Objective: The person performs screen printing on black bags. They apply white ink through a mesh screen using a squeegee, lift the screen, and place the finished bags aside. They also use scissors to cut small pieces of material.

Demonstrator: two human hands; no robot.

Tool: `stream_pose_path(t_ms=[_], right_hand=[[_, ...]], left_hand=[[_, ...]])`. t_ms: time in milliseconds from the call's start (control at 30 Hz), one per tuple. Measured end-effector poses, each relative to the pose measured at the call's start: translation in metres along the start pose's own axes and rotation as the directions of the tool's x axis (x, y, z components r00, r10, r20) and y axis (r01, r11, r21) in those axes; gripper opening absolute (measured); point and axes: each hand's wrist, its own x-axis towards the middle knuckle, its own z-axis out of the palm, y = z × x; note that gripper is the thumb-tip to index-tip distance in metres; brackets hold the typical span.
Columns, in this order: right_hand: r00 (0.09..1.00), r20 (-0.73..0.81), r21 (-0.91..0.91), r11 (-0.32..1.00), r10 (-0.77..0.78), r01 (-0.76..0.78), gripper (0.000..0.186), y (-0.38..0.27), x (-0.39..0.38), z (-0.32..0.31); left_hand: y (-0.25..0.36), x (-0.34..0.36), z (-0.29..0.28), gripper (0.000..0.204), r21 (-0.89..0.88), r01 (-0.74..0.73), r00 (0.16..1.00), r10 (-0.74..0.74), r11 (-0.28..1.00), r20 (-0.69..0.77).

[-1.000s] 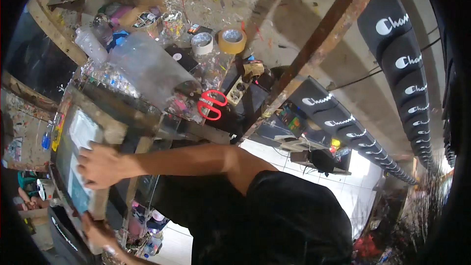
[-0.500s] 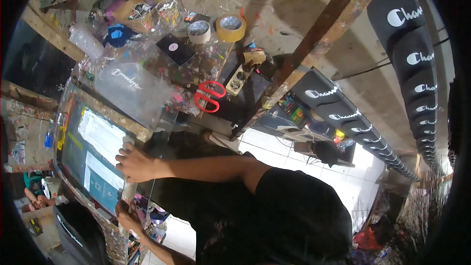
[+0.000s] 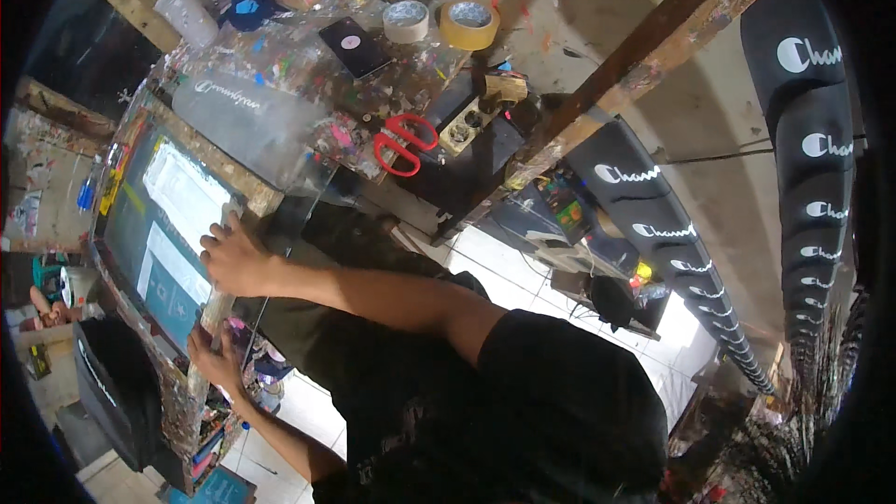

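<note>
In front of me lies a screen-printing frame (image 3: pixel 217 157), a wooden-edged screen with teal mesh and a white ink area on its upper part. Pale printed shapes show on the lower part of the mesh. My right hand (image 3: pixel 240 259) is bent over the near rail, its fingers reaching onto the edge of the mesh. Lower down, my left hand (image 3: pixel 217 364) grips the same rail close to the corner. The undersides of both hands are hidden.
Beyond the frame are a greyish sheet (image 3: pixel 243 126), red-handled scissors (image 3: pixel 406 145), tape rolls (image 3: pixel 469 25), a dark phone-like slab (image 3: pixel 355 49) and a power strip (image 3: pixel 459 131). A wooden post (image 3: pixel 644 47) slants overhead. Black printed pieces (image 3: pixel 789 51) hang right; dark fabric (image 3: pixel 117 392) sits lower left.
The whole view has shifted and turned slightly, so the frame and both hands appear farther left. Both hands stay on the near rail, at about the same places.
</note>
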Motion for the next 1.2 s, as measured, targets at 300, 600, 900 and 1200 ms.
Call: stream_pose_path(t_ms=[300, 600, 900, 1200], right_hand=[[1.0, 0.021, 0.019, 1.0, -0.013, 0.012, 0.041, -0.002, 0.0, -0.001], [1.0, -0.009, 0.04, 0.999, -0.001, 0.002, 0.035, 0.002, -0.004, -0.001], [1.0, -0.014, 0.101, 0.995, -0.016, 0.017, 0.03, -0.001, -0.008, -0.004], [0.997, -0.068, 0.118, 0.992, 0.044, -0.036, 0.027, -0.004, -0.006, 0.01]], left_hand=[[-0.004, -0.001, -0.002, 0.06, 0.181, 0.021, 0.999, -0.027, 0.983, 0.026], [-0.014, -0.001, 0.009, 0.058, 0.15, -0.06, 0.998, 0.064, 0.987, -0.018], [0.004, -0.003, -0.003, 0.055, 0.001, 0.117, 0.993, -0.117, 0.993, 0.027], [-0.005, 0.001, 0.001, 0.051, 0.047, 0.012, 1.0, -0.013, 0.999, 0.02]])
